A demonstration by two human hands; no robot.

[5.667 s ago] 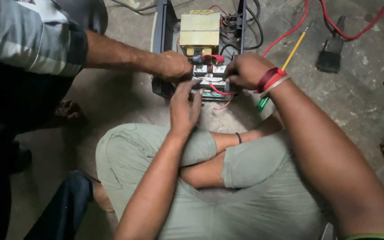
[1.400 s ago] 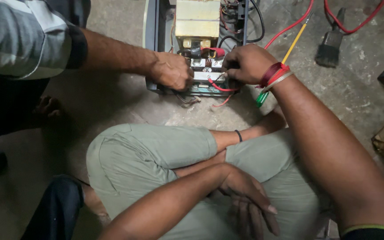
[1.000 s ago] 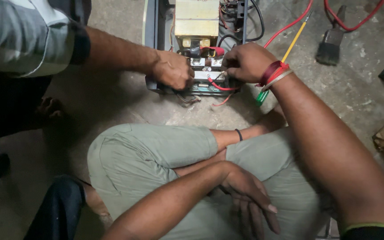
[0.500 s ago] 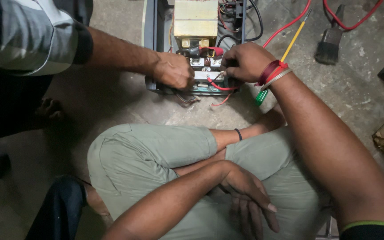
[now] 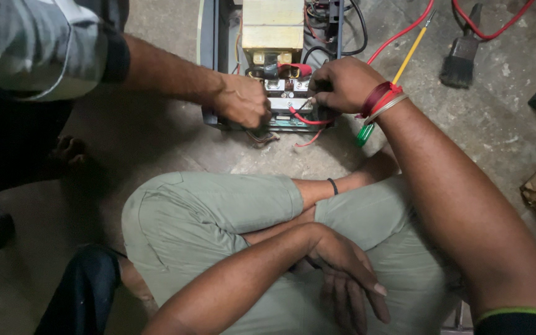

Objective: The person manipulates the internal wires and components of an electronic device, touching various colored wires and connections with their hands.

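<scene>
Two hands at open electrical unit (image 5: 262,62), one brush (image 5: 461,53), one screwdriver (image 5: 398,74)

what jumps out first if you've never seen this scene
Two hands meet at the open metal electrical unit on the concrete floor, top centre: the right hand, red threads at its wrist, and a co-worker's hand. The left hand rests idle in the lap.

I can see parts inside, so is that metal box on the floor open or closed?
Open. The box has no cover on top: its yellow transformer, wires and terminals lie bare, and the right hand and another person's hand reach inside.
</scene>
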